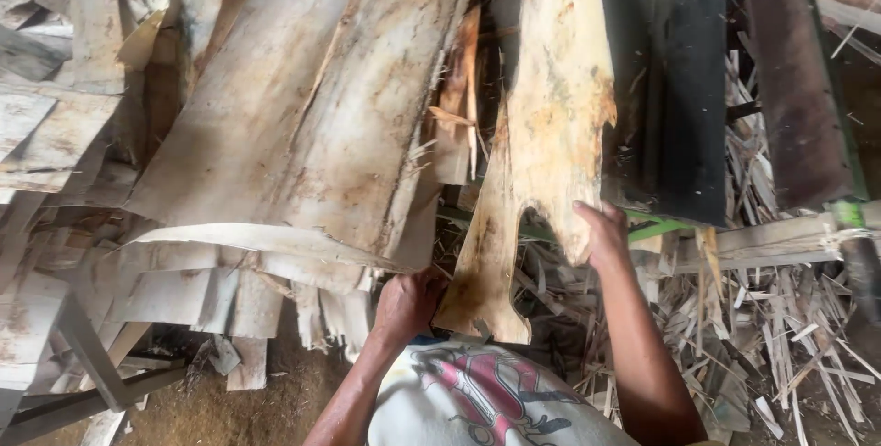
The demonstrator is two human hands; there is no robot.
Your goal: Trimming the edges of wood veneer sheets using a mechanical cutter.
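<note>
- Shirt [477, 400], white w/ a red print, sits nearest the camera; both bare forearms reach up and away from it.
- Left hand [408, 304] is closed on the lower edge of the ragged veneer sheet [541, 134], at the foot of the sheet's narrow left leg. Fingers curl under, so grip depth can't be read.
- Right hand [606, 235] is up and to the right of the left, fingers clamped over the sheet's torn right edge, just beside the notch between the 2 hands.
- Judgement: sheet is thin, already split, w/ a deep notch. Lift w/ both hands evenly, no twist, or the narrow leg by the left hand may snap off.
- Big pale veneer sheet [303, 116] lies just left of the left hand, overlapping the stack; keep the held piece from snagging its frayed edge.
- Dark machine panel [670, 79] stands just beyond the right hand; sheet seems to run up alongside it.
- Splinter waste [789, 317] is piled right of the right hand, below.
</note>
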